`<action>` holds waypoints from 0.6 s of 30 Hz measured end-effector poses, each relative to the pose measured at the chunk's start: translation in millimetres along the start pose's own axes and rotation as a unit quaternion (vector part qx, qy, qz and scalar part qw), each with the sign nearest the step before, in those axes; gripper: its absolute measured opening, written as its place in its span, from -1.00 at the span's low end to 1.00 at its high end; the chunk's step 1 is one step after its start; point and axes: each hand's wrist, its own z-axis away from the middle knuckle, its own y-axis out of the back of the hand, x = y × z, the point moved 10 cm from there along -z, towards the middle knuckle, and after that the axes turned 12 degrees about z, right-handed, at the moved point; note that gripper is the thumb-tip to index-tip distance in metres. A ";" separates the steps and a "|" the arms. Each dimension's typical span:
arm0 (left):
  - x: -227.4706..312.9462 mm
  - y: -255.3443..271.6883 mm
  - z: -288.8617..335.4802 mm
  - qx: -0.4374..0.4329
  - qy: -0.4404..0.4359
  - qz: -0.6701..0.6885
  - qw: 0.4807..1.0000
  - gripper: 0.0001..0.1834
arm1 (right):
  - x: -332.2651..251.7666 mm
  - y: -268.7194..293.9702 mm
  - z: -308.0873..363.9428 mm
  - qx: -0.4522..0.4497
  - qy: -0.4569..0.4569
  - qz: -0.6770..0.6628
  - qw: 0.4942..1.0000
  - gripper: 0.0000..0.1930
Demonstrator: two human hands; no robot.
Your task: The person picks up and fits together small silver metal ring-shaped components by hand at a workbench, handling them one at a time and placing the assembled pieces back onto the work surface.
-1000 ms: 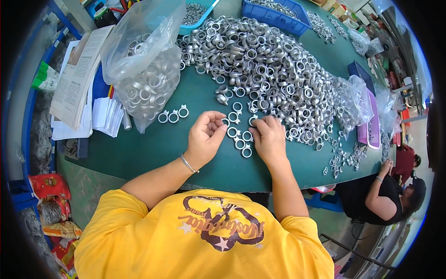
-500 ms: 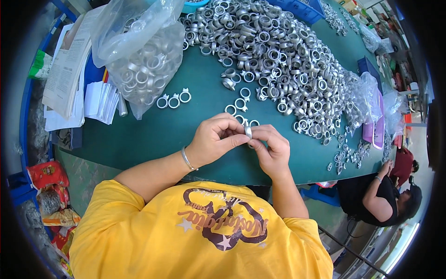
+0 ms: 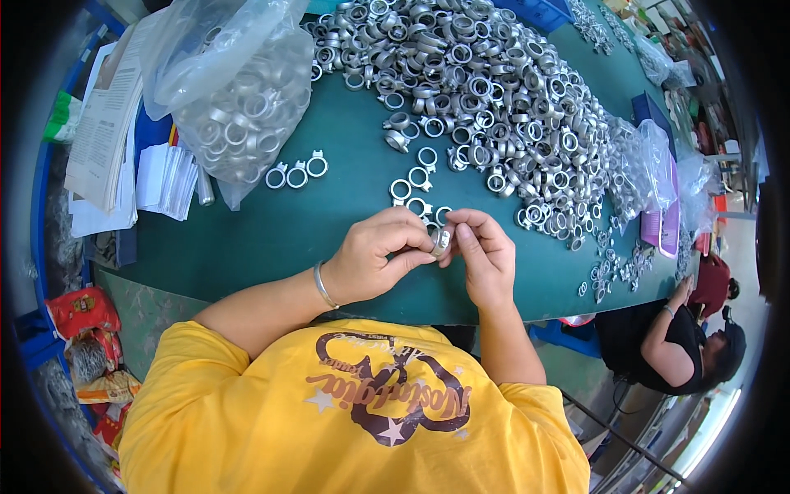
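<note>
Above the table's near edge, my left hand (image 3: 374, 255) pinches a silver metal ring (image 3: 441, 240) between thumb and fingers. A small lug stands out on the ring's face. My right hand (image 3: 487, 255) is closed at the ring's right side, its curled fingertips against it and partly hidden, its thumb raised. Just beyond my hands lie several loose rings (image 3: 401, 189) of the same kind. Farther off a large heap of metal rings (image 3: 494, 107) covers the table. To the left, three rings (image 3: 297, 174) lie in a row.
A clear plastic bag (image 3: 239, 115) of rings sits on the green table (image 3: 239, 255), beside papers (image 3: 103, 140) and white cards (image 3: 164, 181). At the right are a purple basket (image 3: 661, 226) and small metal parts (image 3: 613, 272). Another person (image 3: 658, 350) sits at the table's right side.
The ring has turned so its lugged face shows. My right thumb has lifted and the right fingers have shifted up slightly. The head view has moved a little.
</note>
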 end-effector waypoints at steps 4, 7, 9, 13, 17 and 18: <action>6.5 -2.2 -1.5 -0.011 -0.027 -0.010 1.000 -0.85 | 0.6 -4.8 1.6 -0.016 -0.033 -0.014 0.999 -0.76; 7.3 -3.7 -1.4 -0.012 -0.033 0.005 0.999 -0.84 | 1.4 -8.1 2.2 -0.026 -0.049 -0.009 0.998 -0.74; 6.1 -3.1 -1.2 -0.009 -0.032 0.018 0.999 -0.83 | 0.1 -9.7 2.1 -0.039 -0.038 0.001 0.998 -0.75; 1.2 0.2 3.2 0.014 0.003 0.038 0.999 -0.86 | -3.0 -12.3 1.3 -0.072 0.015 -0.039 0.997 -0.79; -8.3 8.3 2.3 0.037 0.034 0.069 0.996 -0.86 | -9.0 -9.8 0.4 -0.067 0.059 -0.165 0.982 -0.75; -8.2 9.3 2.6 0.037 0.034 0.068 0.996 -0.86 | -9.0 -7.9 0.6 -0.059 0.066 -0.182 0.979 -0.72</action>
